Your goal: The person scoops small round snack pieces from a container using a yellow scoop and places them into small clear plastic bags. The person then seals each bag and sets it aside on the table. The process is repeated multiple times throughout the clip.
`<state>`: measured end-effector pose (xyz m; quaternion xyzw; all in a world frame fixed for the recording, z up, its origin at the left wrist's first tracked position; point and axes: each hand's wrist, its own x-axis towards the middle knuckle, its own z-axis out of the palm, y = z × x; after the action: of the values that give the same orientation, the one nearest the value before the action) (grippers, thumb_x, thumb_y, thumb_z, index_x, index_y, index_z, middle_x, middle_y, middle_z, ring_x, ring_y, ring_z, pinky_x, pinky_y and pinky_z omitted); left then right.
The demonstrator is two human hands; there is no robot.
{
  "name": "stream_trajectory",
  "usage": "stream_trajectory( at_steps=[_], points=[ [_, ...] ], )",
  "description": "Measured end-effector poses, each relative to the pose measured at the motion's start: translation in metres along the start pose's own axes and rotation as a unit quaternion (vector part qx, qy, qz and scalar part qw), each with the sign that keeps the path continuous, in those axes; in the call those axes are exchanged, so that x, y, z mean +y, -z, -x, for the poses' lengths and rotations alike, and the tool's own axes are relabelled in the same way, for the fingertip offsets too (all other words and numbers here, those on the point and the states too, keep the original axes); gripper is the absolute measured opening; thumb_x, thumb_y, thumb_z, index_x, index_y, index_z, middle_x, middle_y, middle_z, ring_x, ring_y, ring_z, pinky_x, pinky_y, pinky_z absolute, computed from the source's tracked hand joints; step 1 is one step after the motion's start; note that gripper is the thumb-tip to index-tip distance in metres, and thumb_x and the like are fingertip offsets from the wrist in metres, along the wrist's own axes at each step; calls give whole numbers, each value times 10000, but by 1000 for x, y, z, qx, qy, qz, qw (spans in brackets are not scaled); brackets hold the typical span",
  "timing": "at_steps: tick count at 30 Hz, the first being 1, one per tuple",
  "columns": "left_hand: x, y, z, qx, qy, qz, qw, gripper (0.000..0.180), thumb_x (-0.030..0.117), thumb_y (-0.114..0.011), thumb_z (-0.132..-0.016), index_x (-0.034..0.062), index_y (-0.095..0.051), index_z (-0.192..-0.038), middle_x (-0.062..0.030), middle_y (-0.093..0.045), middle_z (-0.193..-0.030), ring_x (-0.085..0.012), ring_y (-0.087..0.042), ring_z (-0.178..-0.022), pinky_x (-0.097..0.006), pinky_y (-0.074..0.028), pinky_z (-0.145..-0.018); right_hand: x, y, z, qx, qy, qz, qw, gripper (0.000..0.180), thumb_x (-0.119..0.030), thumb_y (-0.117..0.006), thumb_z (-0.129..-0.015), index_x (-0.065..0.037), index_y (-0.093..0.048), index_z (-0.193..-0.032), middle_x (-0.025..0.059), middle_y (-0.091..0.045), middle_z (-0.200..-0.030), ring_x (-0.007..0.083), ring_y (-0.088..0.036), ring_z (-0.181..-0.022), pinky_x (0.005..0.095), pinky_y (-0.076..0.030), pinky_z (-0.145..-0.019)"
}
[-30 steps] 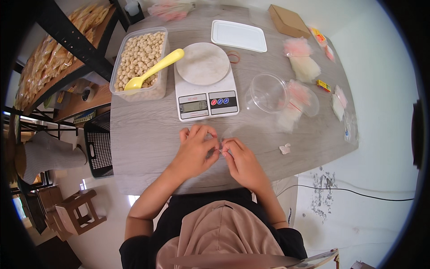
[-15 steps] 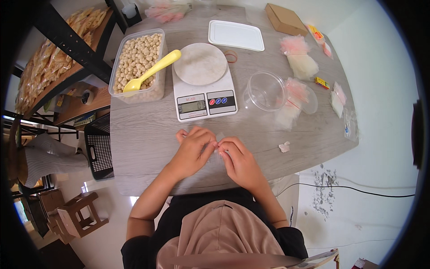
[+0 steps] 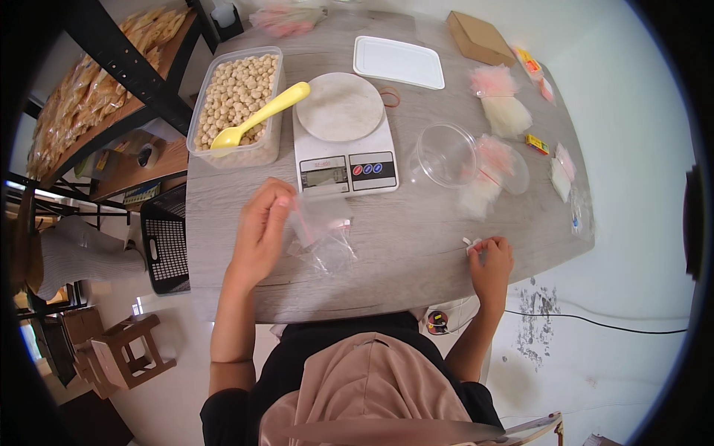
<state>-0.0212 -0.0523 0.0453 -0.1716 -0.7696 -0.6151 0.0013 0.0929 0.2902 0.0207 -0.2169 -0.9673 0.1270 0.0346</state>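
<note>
A small clear plastic bag with a reddish strip is just in front of the white kitchen scale, on the person's side. The left hand, in front of the scale and to its left, pinches the bag's edge between thumb and fingers. The right hand, well to the scale's right and nearer the person, has its fingers curled at a white scrap; whether they grip it cannot be told. Left of the scale is a tub of pale round pieces with a yellow spoon; right, a clear round container.
</note>
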Motion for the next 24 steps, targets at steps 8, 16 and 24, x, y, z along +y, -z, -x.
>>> stream_trajectory(
  at_steps=[8,16,24],
  points=[
    [-1,29,22,78,5,34,996,201,61,-427,-933,4,-477,-747,-55,-514,-853,-139,-489,-781,-284,-407,-695,-73,-20,-8,110,235,-138,956,288,-122,-660,-776,-94,-581,-1052,98,-567,-1005,291,-539,-988,409,-393,-842],
    [0,16,28,-72,64,-100,990,125,114,-601,-809,26,-514,-824,-98,-547,-884,-250,-588,-760,-354,-467,-695,-156,-57,2,8,346,-170,923,171,-108,-692,-741,-87,-645,-905,22,-600,-877,213,-569,-816,354,-390,-724],
    [-16,-15,27,-89,-3,-286,954,253,154,-714,-712,62,-593,-915,-94,-561,-1018,-305,-590,-831,-390,-464,-684,-158,-57,1,5,350,-177,920,186,-97,-692,-728,-98,-658,-911,29,-600,-839,220,-570,-807,351,-390,-727]
  ],
)
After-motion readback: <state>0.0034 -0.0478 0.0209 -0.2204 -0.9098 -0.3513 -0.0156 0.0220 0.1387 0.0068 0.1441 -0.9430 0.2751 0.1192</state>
